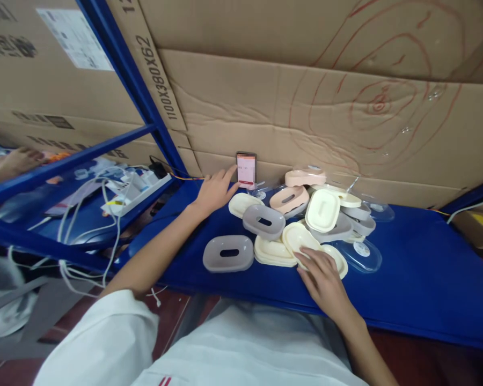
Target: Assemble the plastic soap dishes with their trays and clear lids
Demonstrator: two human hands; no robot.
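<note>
My left hand (217,190) reaches to a phone (247,170) leaning on the cardboard, its stretched fingers at the left edge of the lit screen. My right hand (322,276) lies with fingers spread over the front of a cream soap dish (298,236); no grip shows. Beneath and beside that dish are a cream stack (271,252) and another cream dish (338,260), partly covered. Left of them lies a grey slotted soap dish (228,253). A second grey dish (263,221), a pink dish (288,198) and a cream tray (322,210) overlap in the pile behind.
Clear plastic lids (358,254) lie on the blue table (422,284). A cardboard wall (233,102) stands behind. At left are a blue frame post (132,80), white cables (104,236) and a power strip (140,193). Another person's hand (22,161) is beyond the frame.
</note>
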